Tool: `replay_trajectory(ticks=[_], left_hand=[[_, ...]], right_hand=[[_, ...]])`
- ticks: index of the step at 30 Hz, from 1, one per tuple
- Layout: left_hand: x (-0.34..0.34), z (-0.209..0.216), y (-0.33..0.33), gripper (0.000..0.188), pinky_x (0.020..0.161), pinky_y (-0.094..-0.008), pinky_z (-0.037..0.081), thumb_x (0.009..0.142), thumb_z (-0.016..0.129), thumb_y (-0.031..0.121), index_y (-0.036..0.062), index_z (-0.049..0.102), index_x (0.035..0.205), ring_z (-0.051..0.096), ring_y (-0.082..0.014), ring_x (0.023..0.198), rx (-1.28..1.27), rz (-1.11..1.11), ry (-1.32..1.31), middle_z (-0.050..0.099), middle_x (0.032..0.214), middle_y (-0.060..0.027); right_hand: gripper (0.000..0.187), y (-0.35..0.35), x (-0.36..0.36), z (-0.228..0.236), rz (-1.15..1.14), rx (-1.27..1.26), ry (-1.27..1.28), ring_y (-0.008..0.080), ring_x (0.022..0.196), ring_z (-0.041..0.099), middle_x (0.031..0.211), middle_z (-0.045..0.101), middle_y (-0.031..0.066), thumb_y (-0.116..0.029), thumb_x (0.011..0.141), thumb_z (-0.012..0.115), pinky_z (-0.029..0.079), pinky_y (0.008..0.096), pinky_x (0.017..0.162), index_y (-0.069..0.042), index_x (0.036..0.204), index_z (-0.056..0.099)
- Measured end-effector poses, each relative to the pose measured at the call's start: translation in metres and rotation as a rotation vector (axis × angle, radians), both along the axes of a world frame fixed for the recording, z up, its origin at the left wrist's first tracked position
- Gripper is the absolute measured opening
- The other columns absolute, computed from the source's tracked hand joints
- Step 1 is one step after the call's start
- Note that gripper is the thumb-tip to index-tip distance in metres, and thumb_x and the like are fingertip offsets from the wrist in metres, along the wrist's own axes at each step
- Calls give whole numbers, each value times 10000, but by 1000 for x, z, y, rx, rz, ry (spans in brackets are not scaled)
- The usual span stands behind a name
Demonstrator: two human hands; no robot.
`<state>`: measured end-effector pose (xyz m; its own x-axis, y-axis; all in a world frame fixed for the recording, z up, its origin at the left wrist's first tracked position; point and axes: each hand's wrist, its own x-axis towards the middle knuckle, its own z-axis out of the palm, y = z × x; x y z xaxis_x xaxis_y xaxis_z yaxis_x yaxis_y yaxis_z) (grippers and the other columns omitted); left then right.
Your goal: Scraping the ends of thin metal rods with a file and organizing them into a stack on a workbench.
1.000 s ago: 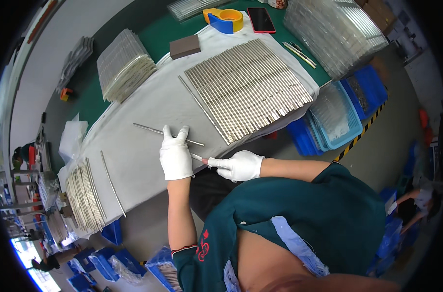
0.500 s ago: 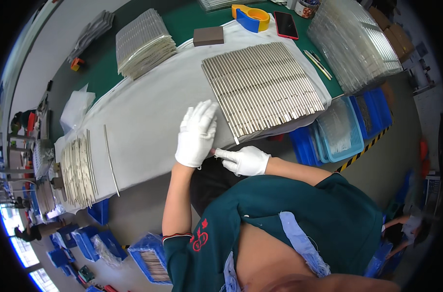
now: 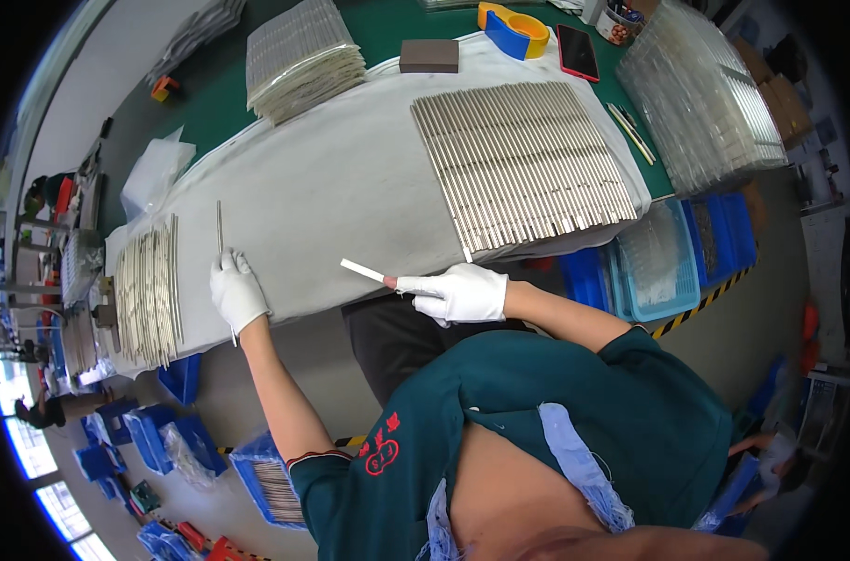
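My left hand (image 3: 239, 292), in a white glove, is at the left part of the cloth, its fingers closed over a single thin metal rod (image 3: 219, 222). The rod's far end sticks out past the fingertips and its near end shows below the hand. A short white stick (image 3: 361, 270) juts leftward from the fingers of my right hand (image 3: 460, 294), which is gloved except at a bare fingertip. Left of my left hand lies a bunch of similar rods (image 3: 149, 294). Beyond my right hand, many silvery rods (image 3: 528, 168) lie side by side in a flat row.
White cloth (image 3: 322, 187) covers the green table. Along the back are a stack of clear trays (image 3: 303, 61), a brown block (image 3: 429, 56), a yellow-and-blue tape dispenser (image 3: 514, 33) and a phone (image 3: 577, 52). Wrapped trays (image 3: 691, 103) stand right, above blue bins (image 3: 663, 266).
My left hand has moved left from near my right hand to the single rod and closed on it. The white stick now shows in my right hand. The whole view has shifted slightly.
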<state>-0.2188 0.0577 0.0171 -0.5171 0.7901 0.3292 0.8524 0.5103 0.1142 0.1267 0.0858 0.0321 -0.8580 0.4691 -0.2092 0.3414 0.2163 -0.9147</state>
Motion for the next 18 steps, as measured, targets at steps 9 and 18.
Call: replay_trajectory(ticks=[9,18], left_hand=[[-9,21,41,273,762,-429,491,859,476,208,64,620,1041,617,-349,873,-268,55,51,641,926,-194],[113,17,12,316,791,-460,457,891,419,206,30,532,1128,581,-403,902,-91,-139,-494,611,956,-246]], right_hand=[[470,1,-3,7,-142,-147,-90,137,537,585,617,588,41,-230,919,434,499,272,597,-194,1383,362],[489,-11,11,10,-341,-244,-201,120,487,556,597,586,38,-248,923,433,491,261,537,-228,1400,326]])
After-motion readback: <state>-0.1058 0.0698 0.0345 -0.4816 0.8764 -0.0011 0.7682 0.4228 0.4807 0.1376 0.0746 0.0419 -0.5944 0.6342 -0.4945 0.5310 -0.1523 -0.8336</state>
